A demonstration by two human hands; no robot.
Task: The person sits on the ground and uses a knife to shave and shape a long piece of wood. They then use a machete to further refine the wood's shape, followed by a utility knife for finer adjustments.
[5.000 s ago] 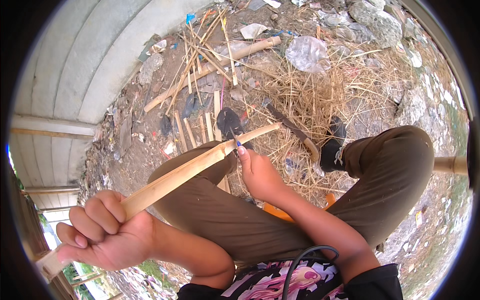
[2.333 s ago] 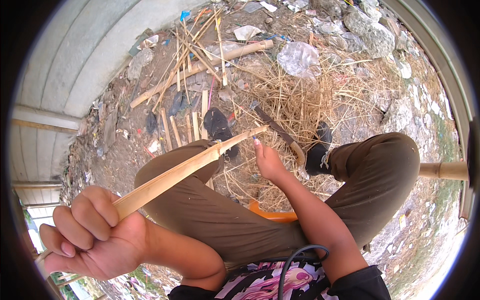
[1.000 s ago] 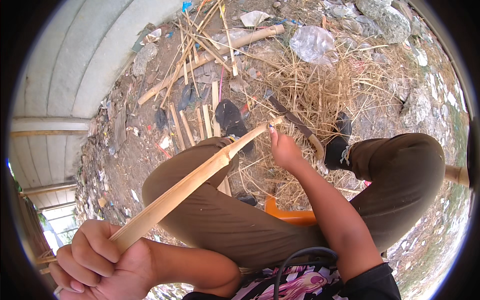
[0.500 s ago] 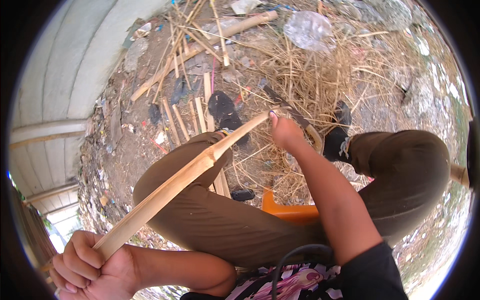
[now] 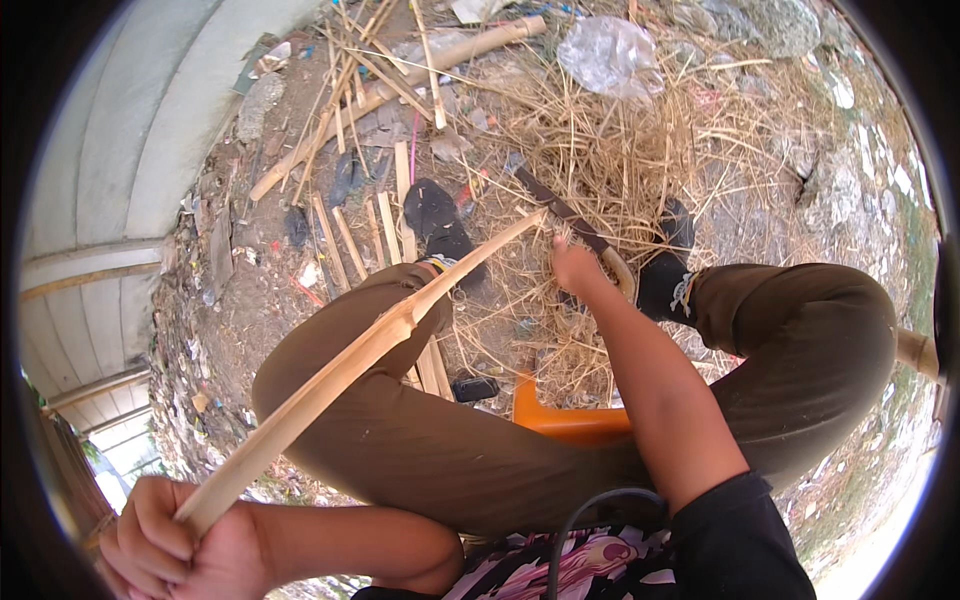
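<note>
A long pale bamboo strip (image 5: 330,372) slants across my lap, with a raised node partway along it. My left hand (image 5: 190,545) is wrapped round its near end at the lower left. At its far, thinner end, my right hand (image 5: 578,266) is closed just to the right of the tip. Pale wisps show by those fingers, but what they hold is too small to make out. Beyond that hand a dark-bladed machete (image 5: 568,215) with a curved wooden handle lies on the ground between my feet.
Several cut bamboo pieces (image 5: 340,240) lie left of my left shoe (image 5: 435,215). Further off are a thick bamboo pole (image 5: 460,62), a heap of dry shavings (image 5: 620,140) and a clear plastic bag (image 5: 610,58). An orange stool (image 5: 570,424) shows below me. A pale panelled wall (image 5: 150,110) rises at left.
My right hand has moved slightly down and right, off the strip's far tip. The left hand keeps its hold at the near end. The whole view has shifted a little.
</note>
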